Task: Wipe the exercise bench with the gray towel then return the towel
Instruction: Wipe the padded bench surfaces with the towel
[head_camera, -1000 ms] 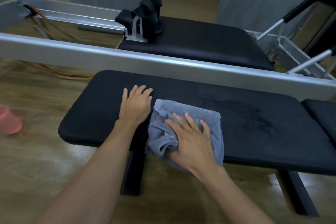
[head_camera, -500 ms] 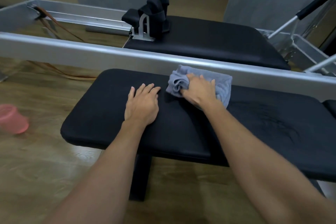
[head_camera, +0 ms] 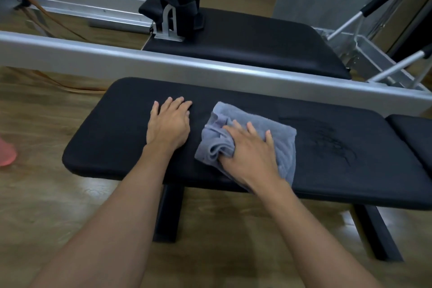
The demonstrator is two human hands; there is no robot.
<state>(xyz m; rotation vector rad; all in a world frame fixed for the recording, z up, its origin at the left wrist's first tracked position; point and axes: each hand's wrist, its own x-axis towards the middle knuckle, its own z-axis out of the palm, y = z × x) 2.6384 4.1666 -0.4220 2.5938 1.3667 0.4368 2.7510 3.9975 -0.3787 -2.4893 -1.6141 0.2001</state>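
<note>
Your gray towel (head_camera: 284, 138) is blue-gray terry, folded to a rough square. Its left side is bunched into loose rolls and its right side lies flat. It's on the black padded bench (head_camera: 112, 142), a bit right of the pad's middle and closer to the front edge than the back. The pad is matte black, w/ faint streaky marks (head_camera: 332, 140) just right of the towel.

Hard to make out, L to R:
- A pink object (head_camera: 5, 155) on the floor is cut by the left frame edge, so no telling what it is.
- Your R thumb is lost in the bunched folds, so can't tell if it pinches cloth.
- The towel's near edge is hidden under your R wrist.
- A second black pad (head_camera: 413, 133) is cut off at the right edge.

Your L hand (head_camera: 169, 124) lies palm down on bare pad just left of the towel, apart from it. Its fingers are straight and mostly together, w/ the little finger a bit out.

Your R hand (head_camera: 250, 154) is palm down on top of the towel, fingers straight and slightly spread, pressing the cloth to the pad. Towel shows past the fingertips and along the hand's right side, and the bunched rolls sit at its thumb side.

A silver rail (head_camera: 140, 58) runs across just behind the bench.
</note>
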